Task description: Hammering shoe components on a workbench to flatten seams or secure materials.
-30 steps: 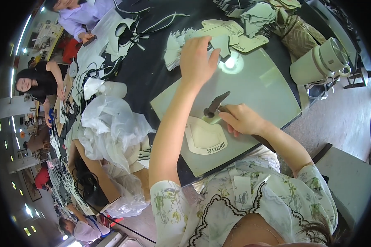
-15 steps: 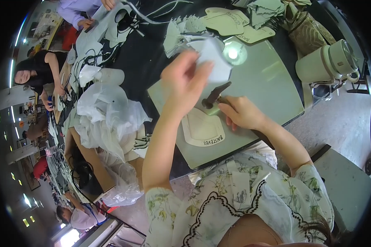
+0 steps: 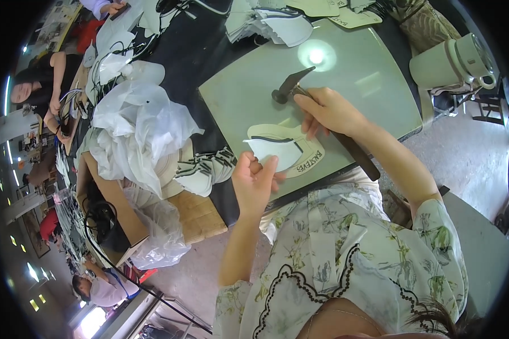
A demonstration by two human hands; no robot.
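The left hand (image 3: 254,183) pinches a white curved fabric piece (image 3: 276,152) flat onto the cream shoe-shaped template (image 3: 305,148) at the near edge of the pale green mat (image 3: 373,85) on the counter, seemingly to keep it aligned. To its right, the right hand (image 3: 329,110) grips a dark-handled metal hammer (image 3: 291,87) just behind the head, held low over the mat, likely for short, controlled taps

white cut piece (image 3: 278,151) over beige template (image 3: 305,148); hammer (image 3: 291,86) head down on mat.

A dark counter (image 3: 201,51) carries a pale green cutting mat (image 3: 373,79). On the mat lies a cream shoe-shaped pattern piece (image 3: 308,155). At ten o'clock sit crumpled clear plastic bags (image 3: 136,127); at twelve o'clock, stacked white cut pieces (image 3: 271,22).
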